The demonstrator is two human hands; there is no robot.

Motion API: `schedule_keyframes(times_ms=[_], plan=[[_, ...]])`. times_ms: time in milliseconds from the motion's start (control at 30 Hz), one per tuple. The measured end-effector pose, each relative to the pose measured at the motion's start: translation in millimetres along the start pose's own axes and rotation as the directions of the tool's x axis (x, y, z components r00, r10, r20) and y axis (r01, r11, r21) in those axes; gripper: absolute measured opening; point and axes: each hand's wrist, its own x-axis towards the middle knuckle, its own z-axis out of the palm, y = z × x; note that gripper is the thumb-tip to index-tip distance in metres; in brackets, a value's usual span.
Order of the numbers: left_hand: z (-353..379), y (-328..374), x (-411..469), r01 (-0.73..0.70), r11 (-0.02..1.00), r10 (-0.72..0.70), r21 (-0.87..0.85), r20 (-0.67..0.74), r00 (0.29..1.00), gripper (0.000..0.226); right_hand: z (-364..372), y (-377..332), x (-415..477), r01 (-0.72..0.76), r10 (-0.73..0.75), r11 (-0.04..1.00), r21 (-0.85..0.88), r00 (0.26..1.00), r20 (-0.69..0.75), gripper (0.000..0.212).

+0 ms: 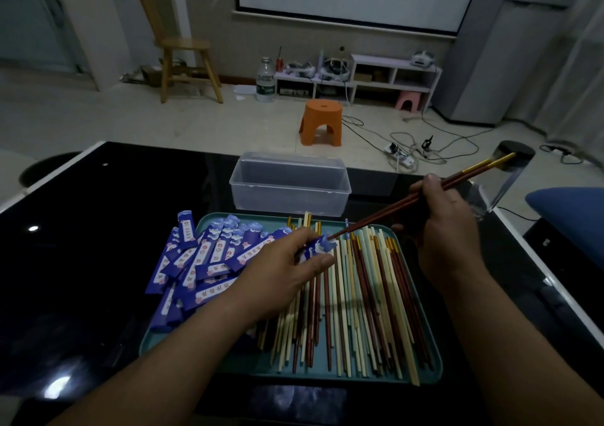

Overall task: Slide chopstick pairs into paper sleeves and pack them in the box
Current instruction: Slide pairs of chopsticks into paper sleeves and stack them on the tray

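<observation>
My left hand (287, 269) pinches a blue paper sleeve (318, 248) over the teal tray (228, 365), its mouth turned to the right. My right hand (444, 226) grips a pair of dark red chopsticks (385, 212) with gold ends, slanting up to the right. The chopstick tips touch the sleeve's mouth. Several loose red and cream chopsticks (359, 301) lie on the tray's right half. A heap of blue sleeves (199, 262) covers its left half. The clear plastic box (289, 184) stands beyond the tray with nothing inside.
The tray and box sit on a glossy black table (98, 246). A clear tumbler with a dark lid (510, 174) stands at the table's far right edge. An orange stool (322, 121), cables and a wooden chair stand on the floor beyond.
</observation>
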Motion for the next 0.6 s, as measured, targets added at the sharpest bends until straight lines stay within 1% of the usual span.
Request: schedule_keyframes(times_ms=[100, 233, 300, 433, 533, 600], plan=[[0.5, -2.0, 0.4, 0.02, 0.999, -0.02, 0.027, -0.024, 1.0, 0.018, 3.5, 0.8, -3.1, 0.048, -0.047, 0.998, -0.039, 0.998, 0.041, 0.03], [-0.3, -5.7, 2.1, 0.053, 0.995, -0.048, 0.084, -0.061, 0.997, 0.024, 7.5, 2.2, -6.5, 0.106, -0.1, 0.991, -0.076, 0.992, 0.083, 0.03], [-0.7, -6.0, 1.7, 0.06, 0.994, -0.056, 0.093, -0.054, 0.997, 0.022, 9.0, 3.7, -7.9, 0.108, -0.1, 0.991, -0.075, 0.99, 0.099, 0.029], [0.0, -1.4, -0.3, 0.029, 0.997, -0.029, 0.066, 0.0, 1.0, 0.017, 11.5, 5.2, -10.0, 0.105, -0.094, 0.99, -0.099, 0.989, 0.113, 0.026], [0.0, 1.0, -1.3, 0.009, 0.999, -0.01, 0.038, 0.016, 1.0, 0.022, 15.7, 9.0, -12.8, 0.095, -0.084, 0.99, -0.106, 0.991, 0.108, 0.022], [1.2, 2.3, -1.2, 0.003, 1.0, -0.004, 0.03, 0.016, 1.0, 0.025, 22.9, 15.3, -20.1, 0.066, -0.05, 0.991, -0.116, 0.989, 0.136, 0.019]])
